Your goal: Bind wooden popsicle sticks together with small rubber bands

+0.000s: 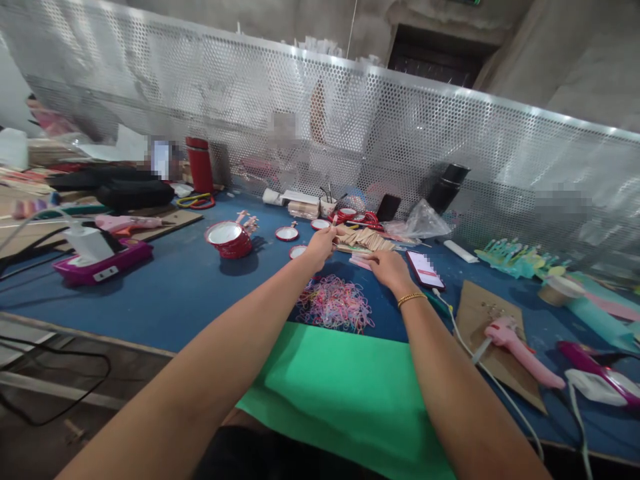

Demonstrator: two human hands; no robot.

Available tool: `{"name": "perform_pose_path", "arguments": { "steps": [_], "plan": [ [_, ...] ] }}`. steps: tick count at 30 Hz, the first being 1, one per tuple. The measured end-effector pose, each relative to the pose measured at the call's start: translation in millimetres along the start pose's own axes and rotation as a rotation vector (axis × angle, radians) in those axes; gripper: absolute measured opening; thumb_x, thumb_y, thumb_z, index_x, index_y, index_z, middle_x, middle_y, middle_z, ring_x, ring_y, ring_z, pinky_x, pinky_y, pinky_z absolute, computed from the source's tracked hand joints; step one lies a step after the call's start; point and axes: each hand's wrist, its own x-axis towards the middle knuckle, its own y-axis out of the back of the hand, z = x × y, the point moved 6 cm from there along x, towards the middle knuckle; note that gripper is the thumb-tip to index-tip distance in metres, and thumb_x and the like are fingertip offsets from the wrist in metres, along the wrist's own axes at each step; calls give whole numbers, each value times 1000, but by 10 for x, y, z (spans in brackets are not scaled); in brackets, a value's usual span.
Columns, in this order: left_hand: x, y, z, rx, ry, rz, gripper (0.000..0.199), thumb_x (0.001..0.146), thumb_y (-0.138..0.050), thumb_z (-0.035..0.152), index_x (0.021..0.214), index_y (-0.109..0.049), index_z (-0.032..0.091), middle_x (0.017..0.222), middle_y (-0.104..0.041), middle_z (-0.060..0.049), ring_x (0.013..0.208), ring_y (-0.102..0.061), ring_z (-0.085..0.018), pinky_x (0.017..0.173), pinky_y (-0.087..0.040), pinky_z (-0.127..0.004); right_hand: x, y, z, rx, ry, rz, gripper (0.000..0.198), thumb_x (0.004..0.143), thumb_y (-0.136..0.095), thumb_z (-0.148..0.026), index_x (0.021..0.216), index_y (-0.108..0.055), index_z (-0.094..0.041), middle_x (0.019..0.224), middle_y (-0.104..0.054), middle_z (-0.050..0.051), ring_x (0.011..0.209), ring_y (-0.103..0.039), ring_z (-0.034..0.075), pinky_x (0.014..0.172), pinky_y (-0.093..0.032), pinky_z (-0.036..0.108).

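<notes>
My left hand (321,245) is closed in a pinch, and a small pale stick-like piece (335,220) shows at its fingertips. Beyond the hands lies a fanned pile of flat wooden sticks (367,239). My right hand (389,268), with a gold bracelet (411,298) on the wrist, has its fingers closed at a pale pink strip (360,260) in front of that pile. Nearer me is a heap of colourful small elastic bands (337,303). A green sheet (340,387) covers the table's front edge below my forearms.
To the left stand a stack of red-rimmed round pieces (227,241) and a purple power strip (103,263). A phone (425,269) and a pink glue gun (523,350) on cardboard lie right. A red bottle (200,165) and perforated metal screen (225,100) are behind.
</notes>
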Motion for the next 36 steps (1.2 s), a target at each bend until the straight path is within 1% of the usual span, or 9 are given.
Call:
{"name": "perform_pose_path", "arguments": {
  "steps": [4,9,15,18,22,26,29,32,36],
  "plan": [
    [-6,-13,-6,23,1,-13,16,88,-49,21,80,-60,14,59,-42,3,42,-31,-4,40,-15,-18,7,-51,0,20,22,-35,29,85,-58,-43,102,-72,-25,108,-71,7,103,-63,21,85,-44,27],
    [52,1,-87,17,21,-33,14,87,-50,20,80,-61,14,59,-46,3,42,-35,-4,38,-17,-18,6,-68,-6,55,38,-71,20,85,-57,-30,96,-74,-28,109,-72,4,104,-63,19,88,-43,26],
    [24,-67,-205,9,118,-80,19,91,-43,16,85,-61,13,62,-52,1,47,-46,-5,42,-32,-15,58,-30,77,-22,-26,31,28,87,-50,-21,105,-71,-25,113,-69,6,109,-61,19,92,-42,27],
    [-7,-96,-207,9,127,-104,20,92,-41,17,88,-61,14,62,-54,1,49,-48,-5,45,-36,-14,85,-47,120,-78,-54,36,29,87,-49,-20,106,-70,-25,114,-68,7,108,-60,20,91,-43,28],
    [-2,-93,-201,24,119,-108,17,89,-46,16,84,-63,14,60,-52,1,47,-45,-5,42,-30,-15,83,-49,120,-130,-69,1,30,86,-49,-20,106,-70,-26,114,-67,8,107,-60,22,88,-44,31],
    [25,-68,-202,81,100,-93,9,82,-55,15,79,-63,13,55,-45,2,42,-35,-5,39,-19,-17,80,-3,128,-135,-125,-6,27,84,-53,-23,102,-72,-30,115,-66,8,111,-57,25,88,-44,34],
    [37,-61,-208,115,78,-107,4,79,-60,16,79,-64,13,52,-40,5,40,-29,-4,39,-13,-19,104,19,143,-124,-156,-4,24,83,-56,-27,99,-73,-30,115,-66,7,113,-55,26,90,-43,36],
    [39,-55,-211,132,50,-113,6,78,-64,20,78,-64,13,50,-36,6,39,-25,-4,40,-12,-20,136,23,150,-112,-170,-3,21,83,-58,-30,96,-75,-28,113,-67,8,112,-55,26,91,-42,37],
    [30,-45,-201,142,9,-110,15,74,-71,26,73,-63,13,46,-31,8,38,-20,-3,40,-10,-21,167,8,142,-111,-164,-17,20,82,-58,-27,92,-75,-24,112,-67,12,112,-55,29,91,-41,40]
  ]
}}
